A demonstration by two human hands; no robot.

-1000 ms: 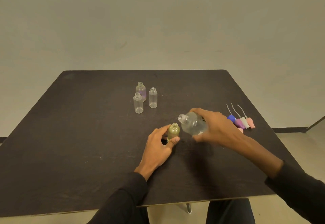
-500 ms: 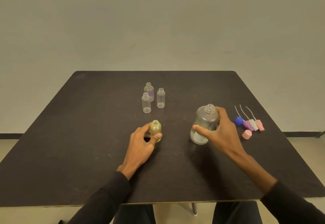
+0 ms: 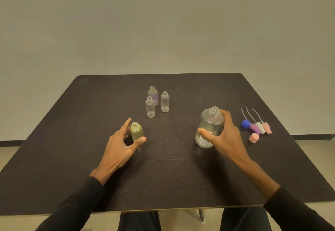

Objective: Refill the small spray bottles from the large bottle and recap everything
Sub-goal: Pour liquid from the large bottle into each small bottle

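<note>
Large clear uncapped bottle [image 3: 210,127], upright right of centre, gripped by right hand [image 3: 226,136]; left hand [image 3: 119,147] loosely pinches small yellowish bottle [image 3: 136,132].

The large clear bottle [image 3: 210,127] stands upright and uncapped at 3 o'clock on the worktop [image 3: 72,140], with the green small bottle [image 3: 136,132] open at 9 o'clock. Three clear small bottles [image 3: 157,102] stand uncapped at 12 o'clock, and the spray caps [image 3: 257,127] lie far at 3 o'clock.
</note>
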